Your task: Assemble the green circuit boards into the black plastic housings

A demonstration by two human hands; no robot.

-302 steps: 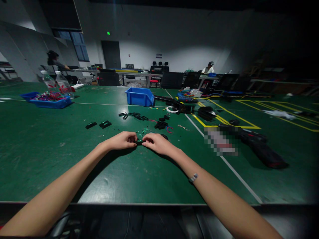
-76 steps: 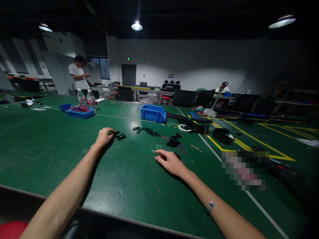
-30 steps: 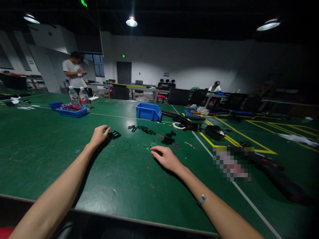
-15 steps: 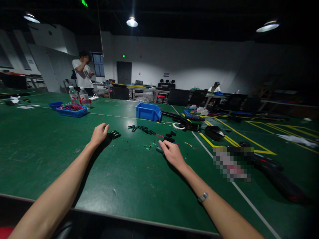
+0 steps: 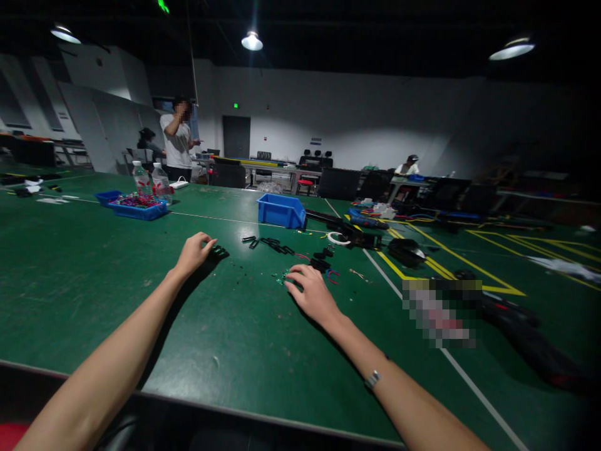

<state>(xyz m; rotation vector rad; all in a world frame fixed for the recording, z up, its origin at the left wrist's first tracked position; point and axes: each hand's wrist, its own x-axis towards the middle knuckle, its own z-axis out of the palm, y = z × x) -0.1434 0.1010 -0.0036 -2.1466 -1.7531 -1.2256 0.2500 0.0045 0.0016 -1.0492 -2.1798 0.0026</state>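
Note:
My left hand (image 5: pixel 194 253) is over the left part of the green table, its fingers loosely bent and the thumb apart. Its fingertips are at the edge of a small group of black pieces with green parts (image 5: pixel 218 251), partly covering it; contact is unclear. Farther right, my right hand (image 5: pixel 310 291) hovers low with fingers curved and thumb apart, nothing visible between them. Tiny green bits (image 5: pixel 280 277) are scattered beside its fingertips. Beyond it are a black block with wires (image 5: pixel 320 265) and several black frame-shaped pieces (image 5: pixel 277 245).
A blue bin (image 5: pixel 282 212) stands at the back middle. To the left are a blue tray (image 5: pixel 138 212) of colourful small parts and two plastic bottles (image 5: pixel 161 183). A white ring (image 5: pixel 338 238) and black tools (image 5: pixel 511 332) lie right. A person (image 5: pixel 177 141) stands beyond the table.
My right hand has shifted slightly left toward the green bits and its fingers have spread. A dark object under its fingertips is no longer visible. My left hand has moved right, over the black pieces.

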